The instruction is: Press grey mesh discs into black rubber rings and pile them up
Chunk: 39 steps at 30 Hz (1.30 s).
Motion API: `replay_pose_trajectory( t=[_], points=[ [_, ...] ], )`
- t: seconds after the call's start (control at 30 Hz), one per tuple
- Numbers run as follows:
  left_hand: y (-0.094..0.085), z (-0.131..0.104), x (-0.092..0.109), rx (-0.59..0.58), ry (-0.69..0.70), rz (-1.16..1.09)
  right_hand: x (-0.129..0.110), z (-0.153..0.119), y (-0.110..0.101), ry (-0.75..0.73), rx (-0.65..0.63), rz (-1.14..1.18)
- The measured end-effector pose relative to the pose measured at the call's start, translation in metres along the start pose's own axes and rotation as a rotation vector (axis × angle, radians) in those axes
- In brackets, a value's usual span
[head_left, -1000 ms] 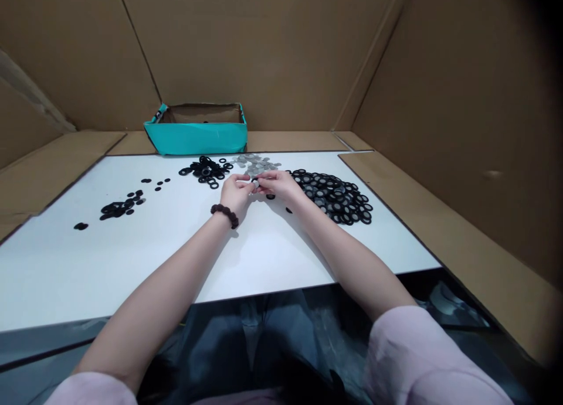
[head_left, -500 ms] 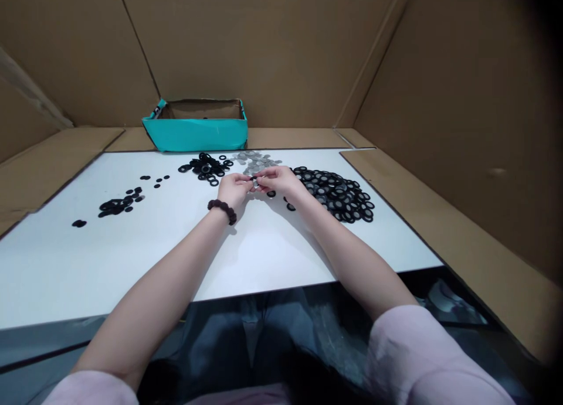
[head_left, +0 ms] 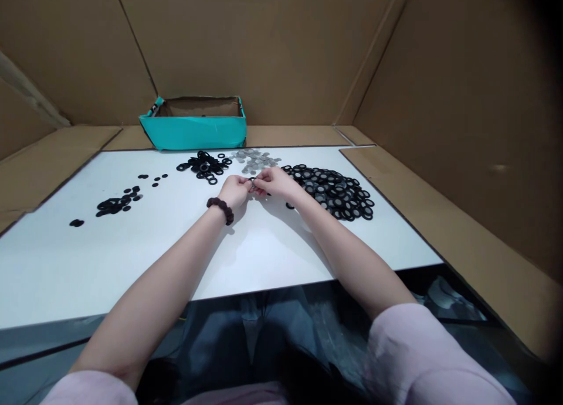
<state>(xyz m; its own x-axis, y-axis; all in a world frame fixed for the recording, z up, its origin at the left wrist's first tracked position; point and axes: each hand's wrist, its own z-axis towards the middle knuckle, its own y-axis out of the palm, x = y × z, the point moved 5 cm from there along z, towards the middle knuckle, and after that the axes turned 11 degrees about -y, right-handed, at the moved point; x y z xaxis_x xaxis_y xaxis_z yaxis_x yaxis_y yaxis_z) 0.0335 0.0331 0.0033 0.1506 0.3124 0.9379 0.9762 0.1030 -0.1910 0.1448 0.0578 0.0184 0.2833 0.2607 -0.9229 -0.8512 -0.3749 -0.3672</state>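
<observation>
Head view shows the left hand (head_left: 235,191) and right hand (head_left: 276,182) meeting over the white flat tabletop (head_left: 264,249), fingertips of both pinched on one small black ring (head_left: 252,179) of unclear material. It sits between them, right of the left hand and left of the right; neither is clearly nearer. Round, it offers no long axis; its tilt cannot be told. Flat grey discs (head_left: 257,161) lie just beyond; grey-centred black rings (head_left: 336,194) heap beside the right hand.
</observation>
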Motion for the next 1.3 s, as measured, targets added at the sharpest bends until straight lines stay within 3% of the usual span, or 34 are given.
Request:
replay_pose_trajectory(
  t=[0.2,0.33,0.5,0.63,0.8,0.97,1.17,1.3],
  points=[
    [-0.009,0.000,0.003,-0.032,-0.006,0.131,0.003,-0.001,-0.002,0.018,-0.025,-0.061],
    [-0.014,-0.002,0.007,-0.051,0.020,0.160,0.009,0.001,-0.002,-0.028,-0.111,-0.147],
    [-0.008,-0.001,0.007,-0.091,0.150,0.265,0.015,0.002,-0.001,-0.021,-0.168,-0.191],
    [-0.005,0.001,0.005,-0.116,0.170,0.289,0.013,0.001,-0.002,-0.022,-0.196,-0.211],
    [-0.009,0.000,0.006,-0.090,0.028,0.165,0.009,0.003,-0.010,-0.031,-0.073,-0.180],
    [-0.011,0.001,0.005,-0.089,-0.017,0.049,0.007,0.001,-0.008,0.044,0.029,0.026],
    [-0.013,0.006,-0.001,0.016,-0.051,-0.081,0.001,-0.002,-0.002,0.097,0.036,0.157],
    [-0.011,0.005,-0.001,0.006,-0.050,-0.062,0.001,-0.003,-0.003,0.106,0.053,0.145]
  ],
)
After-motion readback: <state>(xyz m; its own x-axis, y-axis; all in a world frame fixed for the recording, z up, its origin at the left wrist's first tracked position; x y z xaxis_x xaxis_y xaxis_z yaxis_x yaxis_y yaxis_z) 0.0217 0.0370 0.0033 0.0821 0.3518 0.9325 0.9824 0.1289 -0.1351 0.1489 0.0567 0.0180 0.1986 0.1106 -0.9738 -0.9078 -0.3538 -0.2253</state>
